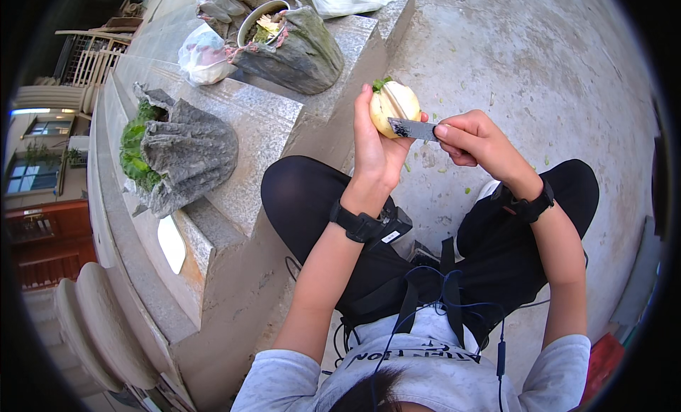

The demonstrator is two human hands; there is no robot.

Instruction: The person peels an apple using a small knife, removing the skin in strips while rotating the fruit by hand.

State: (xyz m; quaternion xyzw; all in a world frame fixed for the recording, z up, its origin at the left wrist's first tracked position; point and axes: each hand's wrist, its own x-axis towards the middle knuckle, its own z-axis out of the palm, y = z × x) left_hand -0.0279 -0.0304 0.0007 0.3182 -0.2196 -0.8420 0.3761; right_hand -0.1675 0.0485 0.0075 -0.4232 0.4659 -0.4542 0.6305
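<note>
My left hand (380, 151) cups a pale, round vegetable (400, 99) with a bit of green at its top and long grooves down its face. Between the thumb and fingers of my right hand (468, 141) is a short knife with a flat grey blade (417, 129), marked with dark stains. The blade lies against the lower side of the vegetable, its tip pointing left. Both hands are raised in front of my bent knees, and the knife's handle is hidden inside my grip.
Granite steps (266, 106) rise to the left. On them stand a grey fabric-like planter (191, 151) with green leaves, a larger one (303, 55) holding a bowl (246, 30) of scraps, and a white plastic bag (201, 55). Green bits dot the concrete floor (511, 61).
</note>
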